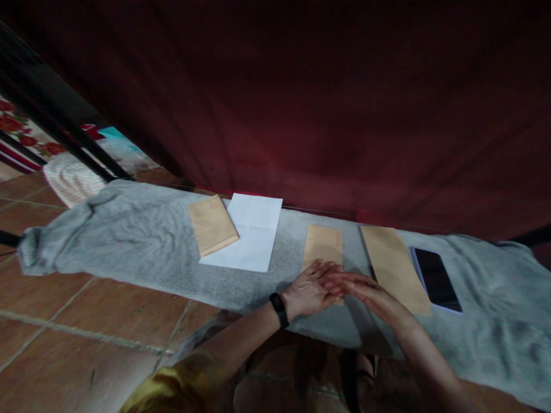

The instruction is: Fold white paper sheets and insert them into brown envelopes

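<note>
My left hand (310, 288), with a black band at the wrist, lies flat with fingers stretched out over the near end of a brown envelope (323, 244) on a grey cloth (129, 241). My right hand (365, 291) is open too, its fingertips overlapping the left hand's fingers above the same envelope. Neither hand grips anything. To the right lies a longer brown envelope (394, 264). At the left, another brown envelope (212, 225) rests partly on a white sheet of paper (253, 232).
A dark phone (437, 279) lies screen up on the cloth at the right. A dark red curtain (322, 103) hangs behind. Brown floor tiles (73, 332) lie in front, and black metal bars (51, 126) with patterned fabric stand at the far left.
</note>
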Tool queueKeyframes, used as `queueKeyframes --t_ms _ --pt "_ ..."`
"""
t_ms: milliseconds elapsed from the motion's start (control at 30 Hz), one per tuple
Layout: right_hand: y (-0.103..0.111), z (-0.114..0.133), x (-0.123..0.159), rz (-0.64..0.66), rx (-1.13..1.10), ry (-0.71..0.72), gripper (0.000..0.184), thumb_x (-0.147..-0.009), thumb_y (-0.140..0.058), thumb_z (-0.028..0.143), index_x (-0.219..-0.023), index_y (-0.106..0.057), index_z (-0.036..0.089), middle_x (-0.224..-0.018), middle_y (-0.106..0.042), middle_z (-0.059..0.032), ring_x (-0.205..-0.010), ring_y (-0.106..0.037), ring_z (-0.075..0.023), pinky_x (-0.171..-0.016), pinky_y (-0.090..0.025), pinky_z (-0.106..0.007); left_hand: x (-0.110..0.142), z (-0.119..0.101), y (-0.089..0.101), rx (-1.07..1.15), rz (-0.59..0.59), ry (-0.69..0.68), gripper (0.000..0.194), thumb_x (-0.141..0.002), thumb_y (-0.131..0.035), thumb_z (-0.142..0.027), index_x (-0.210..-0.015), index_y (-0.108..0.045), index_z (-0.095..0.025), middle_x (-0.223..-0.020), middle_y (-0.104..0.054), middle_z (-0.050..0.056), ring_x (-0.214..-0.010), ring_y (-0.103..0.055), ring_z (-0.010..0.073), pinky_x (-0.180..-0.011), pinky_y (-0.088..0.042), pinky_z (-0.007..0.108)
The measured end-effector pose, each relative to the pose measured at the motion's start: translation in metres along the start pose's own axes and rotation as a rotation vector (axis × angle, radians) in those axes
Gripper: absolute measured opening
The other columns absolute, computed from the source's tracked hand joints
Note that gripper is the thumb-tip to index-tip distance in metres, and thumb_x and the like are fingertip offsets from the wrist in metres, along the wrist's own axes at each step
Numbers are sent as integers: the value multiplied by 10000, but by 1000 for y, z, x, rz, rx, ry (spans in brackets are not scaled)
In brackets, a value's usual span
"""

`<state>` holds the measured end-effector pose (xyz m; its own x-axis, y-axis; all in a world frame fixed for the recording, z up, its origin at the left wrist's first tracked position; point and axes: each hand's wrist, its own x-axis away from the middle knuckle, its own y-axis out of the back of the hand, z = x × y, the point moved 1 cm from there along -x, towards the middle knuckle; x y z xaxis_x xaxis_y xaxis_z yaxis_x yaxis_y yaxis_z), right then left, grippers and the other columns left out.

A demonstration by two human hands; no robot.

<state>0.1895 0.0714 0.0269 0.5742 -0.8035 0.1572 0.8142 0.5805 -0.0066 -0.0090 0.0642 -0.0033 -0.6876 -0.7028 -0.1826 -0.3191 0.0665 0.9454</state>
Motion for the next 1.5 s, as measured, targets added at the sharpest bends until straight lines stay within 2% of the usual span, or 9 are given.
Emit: queueKeyframes --t_ms 100,300,500,767,967,1033,1100,1200,1500 --pt "2 -3 -4 -91 -60 -14 421 -842 -668 462 -1183 -704 219 -1300 -658 -119 -1227 -590 -257 -1090 -444 -454 4 -5 2 11 27 -38 393 -1014 -413 -455 -1346 -571 -315 -1495 -500 -15 -1474 -280 186 -1252 -96 435" --pt "4 -1 -11 -300 -4 -81 501 -756 -722 583 -1086 -733 207 -1165 -722 -115 -1134 -639 -292 -1031 -478 -462 11 -13 6 -14 18 -108 602 -1007 -417 -482 -1530 -306 -206 -1598 -338 40 -1513 -157 182 -1248 -95 406" --pt "7 -13 -21 -409 90 -63 545 -746 -655 667 -1010 -723 195 -1031 -749 -117 -1007 -681 -293 -911 -524 -428 18 -19 11 13 102 -131 658 -987 -388 -575 -1526 -320 -203 -1613 -293 55 -1502 -208 204 -1244 -83 393" --pt "4 -29 -22 -646 944 -89 243 -924 -440 269 -950 -676 222 -960 -689 -77 -843 -654 -203 -798 -482 -315 28 -25 21 183 204 -148 748 -961 -384 -632 -1540 -284 -170 -1610 -285 96 -1505 -197 209 -1243 -123 383" --pt "-5 -26 -25 -667 995 -126 161 -913 -474 200 -933 -634 205 -915 -668 -68 -801 -635 -178 -749 -474 -271 27 -19 33 363 242 -161 710 -887 -598 -549 -1500 -388 -258 -1557 -410 53 -1449 -348 226 -1217 -262 386" --pt "-8 -28 -25 -663 966 -103 162 -915 -470 205 -936 -630 200 -913 -667 -75 -803 -639 -192 -750 -488 -294 24 -10 31 407 139 -56 575 -909 -600 -400 -1457 -452 -307 -1514 -479 19 -1417 -403 208 -1194 -319 391" --pt "-12 -30 -26 -660 945 -84 160 -918 -470 214 -930 -630 200 -895 -668 -79 -793 -645 -209 -744 -504 -326 21 3 27 435 -62 184 498 -925 -548 -309 -1420 -502 -282 -1509 -482 45 -1415 -406 229 -1179 -342 440" --pt "-17 -34 -27 -674 886 -52 93 -896 -530 232 -885 -623 226 -828 -661 -72 -776 -645 -231 -747 -527 -363 18 20 20 585 -312 527 450 -879 -595 -345 -1311 -606 -222 -1486 -502 104 -1398 -426 292 -1159 -359 464" --pt "-18 -42 -38 -720 611 -2 104 -828 -530 202 -861 -627 221 -881 -662 -43 -798 -641 -196 -768 -533 -331 16 37 20 1339 -550 964 594 -629 -804 -319 -1191 -650 -206 -1078 -740 68 -1030 -691 276 -923 -530 402"
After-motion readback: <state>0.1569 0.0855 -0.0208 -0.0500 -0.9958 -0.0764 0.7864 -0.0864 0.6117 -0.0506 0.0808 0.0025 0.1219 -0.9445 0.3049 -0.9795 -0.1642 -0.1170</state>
